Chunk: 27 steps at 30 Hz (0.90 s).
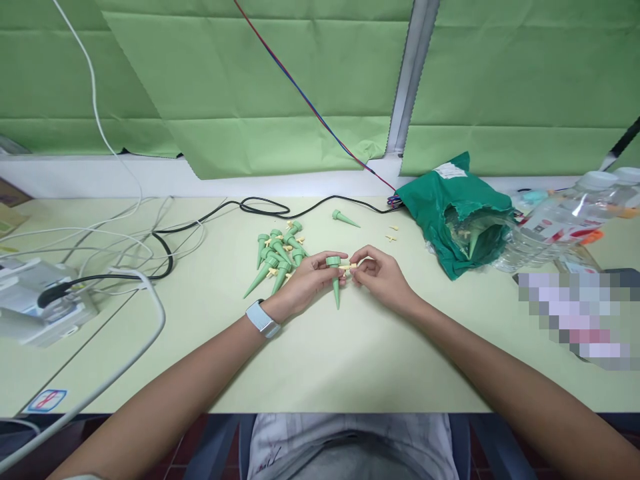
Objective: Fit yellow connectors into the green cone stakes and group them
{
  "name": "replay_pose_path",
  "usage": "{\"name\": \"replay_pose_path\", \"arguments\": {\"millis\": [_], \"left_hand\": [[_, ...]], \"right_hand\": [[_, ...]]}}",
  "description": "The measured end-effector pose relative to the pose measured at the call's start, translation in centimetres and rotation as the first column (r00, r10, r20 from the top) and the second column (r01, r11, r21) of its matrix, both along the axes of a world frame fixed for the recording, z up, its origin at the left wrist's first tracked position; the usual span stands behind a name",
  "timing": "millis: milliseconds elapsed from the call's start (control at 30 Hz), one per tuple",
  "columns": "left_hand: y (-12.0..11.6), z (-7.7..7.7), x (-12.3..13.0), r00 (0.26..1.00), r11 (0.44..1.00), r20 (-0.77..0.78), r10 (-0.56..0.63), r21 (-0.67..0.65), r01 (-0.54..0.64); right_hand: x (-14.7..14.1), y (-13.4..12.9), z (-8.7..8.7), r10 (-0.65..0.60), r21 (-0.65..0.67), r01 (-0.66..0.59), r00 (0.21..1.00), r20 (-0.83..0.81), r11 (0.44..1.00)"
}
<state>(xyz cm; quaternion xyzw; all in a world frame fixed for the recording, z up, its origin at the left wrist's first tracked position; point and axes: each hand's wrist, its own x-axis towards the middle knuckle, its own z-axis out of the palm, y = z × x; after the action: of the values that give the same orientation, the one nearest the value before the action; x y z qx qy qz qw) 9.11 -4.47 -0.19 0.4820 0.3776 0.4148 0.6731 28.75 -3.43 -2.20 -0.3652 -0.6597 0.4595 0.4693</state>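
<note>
Between thumb and fingers, my left hand [316, 277] grips a green plastic plant watering spike [335, 283], its cap up and its point down toward me. My right hand [381, 277] pinches a small cream-yellow valve [349, 267] at the spike's side, just below the cap. Whether the valve sits in the spike or only touches it, I cannot tell. Left of my left hand lies a pile of similar green spikes [280, 250], several with yellow valves on them. One loose spike [345, 218] rests farther back, and small yellow pieces [391, 239] lie to its right.
A torn green bag [457, 213] with clear plastic and a spike inside stands at the right, beside clear bottles [560, 220]. A black cable [320, 203] runs along the back. White cables and a power adapter [50, 313] crowd the left. The table's front edge [350, 412] is near me.
</note>
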Motion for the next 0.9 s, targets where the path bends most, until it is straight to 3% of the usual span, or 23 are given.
{"name": "replay_pose_path", "arguments": {"millis": [100, 167, 267, 367, 467, 667, 767, 900], "left_hand": [[0.0, 0.0, -0.1, 1.000, 1.000, -0.004, 0.012, -0.011, -0.012], [-0.1, 0.0, -0.1, 1.000, 1.000, -0.012, 0.013, -0.011, -0.013], [-0.2, 0.2, 0.0, 0.999, 1.000, -0.032, 0.012, -0.012, -0.012], [-0.2, 0.4, 0.1, 0.999, 1.000, -0.037, 0.016, -0.017, -0.016], [-0.1, 0.3, 0.1, 0.999, 0.999, -0.024, 0.029, -0.032, -0.030], [0.1, -0.2, 0.2, 0.999, 0.999, 0.018, 0.029, -0.034, -0.028], [0.1, -0.2, 0.2, 0.999, 0.999, 0.023, 0.025, -0.043, -0.024], [-0.1, -0.1, 0.3, 0.999, 0.999, 0.033, 0.039, -0.040, -0.038]], "right_hand": [[1.1, 1.3, 0.3, -0.101, 0.058, 0.100, 0.995, 0.026, 0.993], [2.4, 3.0, 0.4, -0.251, 0.153, 0.240, 0.966, 0.056, 0.959], [5.1, 6.1, 0.0, -0.496, 0.307, 0.441, 0.858, 0.131, 0.844], [7.5, 8.8, -1.0, -0.650, 0.354, 0.562, 0.729, 0.215, 0.748], [9.0, 10.3, -2.1, -0.680, 0.337, 0.590, 0.651, 0.337, 0.733], [9.5, 11.8, -2.6, -0.663, 0.340, 0.573, 0.590, 0.460, 0.746], [9.6, 12.3, -2.5, -0.669, 0.307, 0.600, 0.594, 0.447, 0.739], [9.6, 11.7, -1.8, -0.705, 0.276, 0.649, 0.643, 0.299, 0.709]]}}
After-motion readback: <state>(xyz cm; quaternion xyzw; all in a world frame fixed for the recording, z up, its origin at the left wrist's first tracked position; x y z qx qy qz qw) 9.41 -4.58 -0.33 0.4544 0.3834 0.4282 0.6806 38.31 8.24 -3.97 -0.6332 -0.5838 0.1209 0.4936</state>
